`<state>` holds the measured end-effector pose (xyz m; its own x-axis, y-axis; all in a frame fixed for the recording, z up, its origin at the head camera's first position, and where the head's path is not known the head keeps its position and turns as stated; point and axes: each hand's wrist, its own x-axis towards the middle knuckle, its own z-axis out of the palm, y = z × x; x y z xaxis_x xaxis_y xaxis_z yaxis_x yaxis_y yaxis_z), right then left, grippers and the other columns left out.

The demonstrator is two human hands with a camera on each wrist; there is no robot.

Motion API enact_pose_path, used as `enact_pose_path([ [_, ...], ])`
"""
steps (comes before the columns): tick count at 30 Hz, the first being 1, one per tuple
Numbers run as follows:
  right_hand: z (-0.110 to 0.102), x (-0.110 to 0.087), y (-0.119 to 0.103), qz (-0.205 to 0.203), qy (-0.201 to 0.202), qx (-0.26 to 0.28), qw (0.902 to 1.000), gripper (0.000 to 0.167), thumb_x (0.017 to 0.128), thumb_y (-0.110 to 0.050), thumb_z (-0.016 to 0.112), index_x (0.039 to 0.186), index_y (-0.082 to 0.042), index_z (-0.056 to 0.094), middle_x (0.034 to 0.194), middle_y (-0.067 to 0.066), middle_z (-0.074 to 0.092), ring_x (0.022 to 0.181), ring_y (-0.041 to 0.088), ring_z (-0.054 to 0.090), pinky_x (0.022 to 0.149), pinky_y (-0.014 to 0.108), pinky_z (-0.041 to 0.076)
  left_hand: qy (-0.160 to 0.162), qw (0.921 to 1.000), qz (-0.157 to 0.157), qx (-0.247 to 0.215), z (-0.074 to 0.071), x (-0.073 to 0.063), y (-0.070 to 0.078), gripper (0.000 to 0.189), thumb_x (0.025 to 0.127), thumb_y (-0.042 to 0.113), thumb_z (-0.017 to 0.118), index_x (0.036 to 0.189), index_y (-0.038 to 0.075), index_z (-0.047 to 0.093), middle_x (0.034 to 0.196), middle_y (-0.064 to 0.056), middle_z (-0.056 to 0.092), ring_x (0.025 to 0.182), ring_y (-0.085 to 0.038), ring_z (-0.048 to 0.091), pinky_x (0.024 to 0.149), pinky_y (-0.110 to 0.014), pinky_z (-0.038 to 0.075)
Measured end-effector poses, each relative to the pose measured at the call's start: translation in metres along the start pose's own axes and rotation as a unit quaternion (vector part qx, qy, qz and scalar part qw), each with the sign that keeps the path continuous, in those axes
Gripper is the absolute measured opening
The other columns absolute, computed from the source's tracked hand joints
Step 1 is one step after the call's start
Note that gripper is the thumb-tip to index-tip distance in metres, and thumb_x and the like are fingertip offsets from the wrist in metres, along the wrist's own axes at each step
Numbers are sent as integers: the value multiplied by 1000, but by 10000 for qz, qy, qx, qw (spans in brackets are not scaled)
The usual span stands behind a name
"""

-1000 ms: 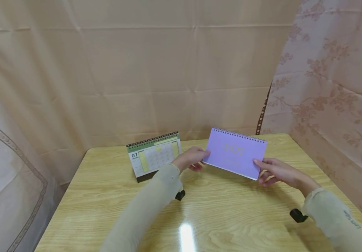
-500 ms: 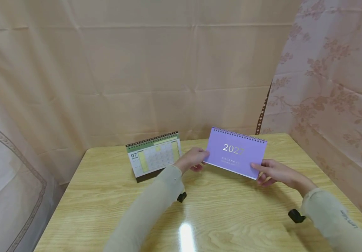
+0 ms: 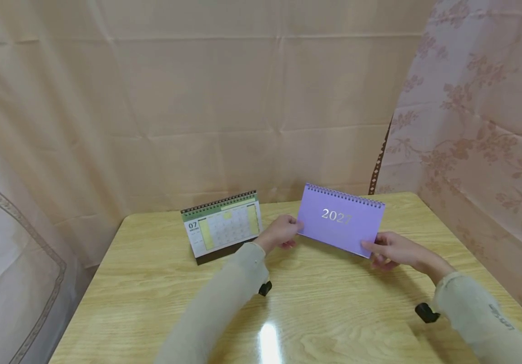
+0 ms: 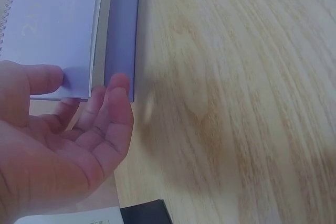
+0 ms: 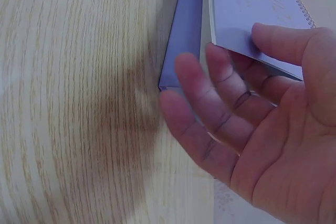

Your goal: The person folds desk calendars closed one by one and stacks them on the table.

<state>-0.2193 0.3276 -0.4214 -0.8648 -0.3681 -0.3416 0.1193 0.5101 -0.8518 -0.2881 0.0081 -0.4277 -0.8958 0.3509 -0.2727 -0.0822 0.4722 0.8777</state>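
Note:
A purple spiral-bound desk calendar marked 2027 stands tilted back near the table's far edge. Its left side is pinched by my left hand, thumb on the cover and fingers behind. At the lower right corner my right hand holds it the same way. Both wrist views show a gap between the cover's lower edge and the purple base strip. My right thumb presses the cover in the right wrist view, while the lower fingers stay spread beside the base.
Left of my left hand stands a second desk calendar, green-topped, open at a page marked 07, on a dark base. The wooden table ends at a beige curtain behind; a floral curtain hangs at the right.
The purple cover's tilt has shifted slightly, and its gold lettering catches the light differently. My left hand has moved a little to the right; both hands keep their hold.

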Motion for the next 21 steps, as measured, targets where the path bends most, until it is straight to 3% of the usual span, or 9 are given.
enact_pose_path([
  [2, 1, -1, 0, 104, 66, -122, 9999, 44, 107, -35, 54, 116, 8, 53, 82, 12, 60, 85, 31, 65, 70, 41, 56, 78, 9999, -9, 89, 1, 2, -1, 37, 104, 30, 57, 126, 0, 59, 112, -8, 62, 86, -31, 71, 76, -43, 59],
  [9, 0, -5, 0, 316, 155, -391, 9986, 44, 105, -38, 55, 108, 5, 61, 93, 14, 66, 85, 27, 64, 74, 43, 57, 80, 9999, -58, 80, 2, 2, -2, 42, 104, 31, 58, 132, 1, 55, 115, -9, 63, 90, -32, 70, 78, -43, 58],
  [21, -4, -5, 5, 612, 335, -541, 9961, 47, 104, -43, 57, 110, 4, 64, 97, 12, 65, 84, 25, 63, 73, 42, 58, 166, 9997, -186, 13, 6, 3, -2, 35, 103, 30, 60, 128, 5, 54, 110, -18, 65, 84, -28, 65, 80, -42, 57],
])
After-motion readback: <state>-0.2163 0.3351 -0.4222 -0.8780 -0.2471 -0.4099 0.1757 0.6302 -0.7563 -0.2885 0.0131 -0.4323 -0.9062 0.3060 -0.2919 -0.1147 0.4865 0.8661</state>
